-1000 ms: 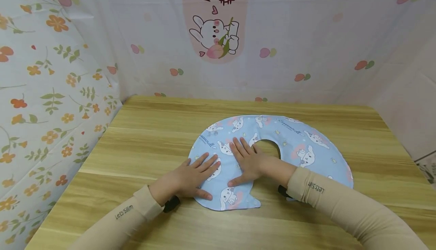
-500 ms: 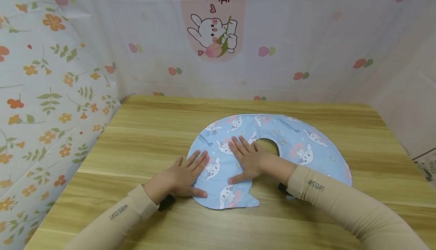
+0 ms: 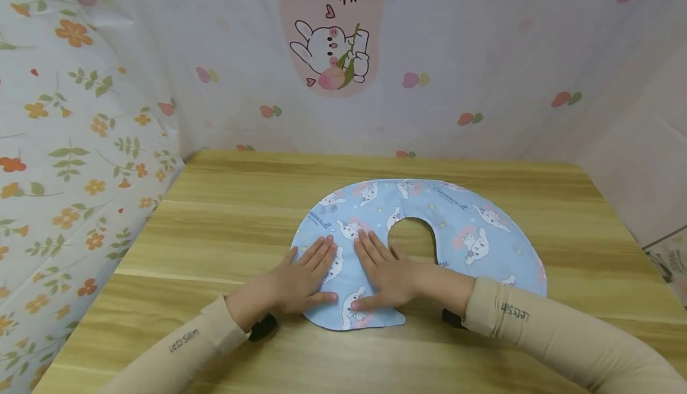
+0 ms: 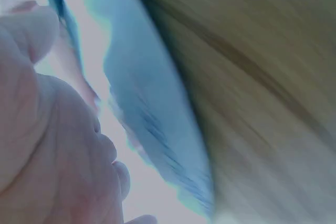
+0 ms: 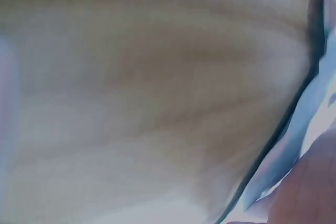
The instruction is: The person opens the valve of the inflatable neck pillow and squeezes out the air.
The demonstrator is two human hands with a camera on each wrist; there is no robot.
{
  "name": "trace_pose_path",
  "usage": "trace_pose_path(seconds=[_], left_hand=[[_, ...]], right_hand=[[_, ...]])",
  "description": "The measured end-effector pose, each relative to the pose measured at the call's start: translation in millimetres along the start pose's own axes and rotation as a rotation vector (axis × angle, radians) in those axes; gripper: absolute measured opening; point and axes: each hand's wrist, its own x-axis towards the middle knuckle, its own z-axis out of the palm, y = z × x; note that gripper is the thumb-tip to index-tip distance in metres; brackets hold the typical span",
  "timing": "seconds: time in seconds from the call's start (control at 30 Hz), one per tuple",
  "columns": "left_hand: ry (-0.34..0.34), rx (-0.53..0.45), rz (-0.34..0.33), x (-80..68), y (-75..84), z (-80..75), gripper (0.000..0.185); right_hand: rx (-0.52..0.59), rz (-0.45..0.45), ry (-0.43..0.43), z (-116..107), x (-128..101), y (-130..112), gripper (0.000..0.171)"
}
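Both hands lie flat, fingers straight, on a thin light-blue horseshoe-shaped cotton bib [image 3: 472, 227] printed with white cartoon puppies. The left hand [image 3: 292, 284] presses its near-left lobe and the right hand [image 3: 387, 272] sits just beside it, next to the round neck cutout; neither grips anything. The rest of the cloth curves away to the right of the right hand, smooth against the light wood-grain table [image 3: 225, 203]. Floral and bunny-print plastic sheets [image 3: 483, 54] wall it in.
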Motion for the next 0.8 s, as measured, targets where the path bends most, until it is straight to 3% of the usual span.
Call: trace_pose_path(seconds=[0.13,0.23,0.6,0.8], left_hand=[[-0.03,0.013,0.092,-2.8,10.7,1.7,0.093],[-0.054,0.027,0.107,-4.0,14.2,6.2,0.089],[-0.081,0.053,0.021,-2.2,15.0,8.4,0.09],[-0.087,0.029,-0.05,6.8,0.4,7.6,0.1]], right_hand=[[-0.032,0.007,-0.006,5,0,-6,0.114],[-0.062,0.032,-0.005,8,1,-9,0.114],[-0.123,0.054,-0.003,13,6,-8,0.116],[-0.123,0.045,0.017,19,9,-4,0.116]])
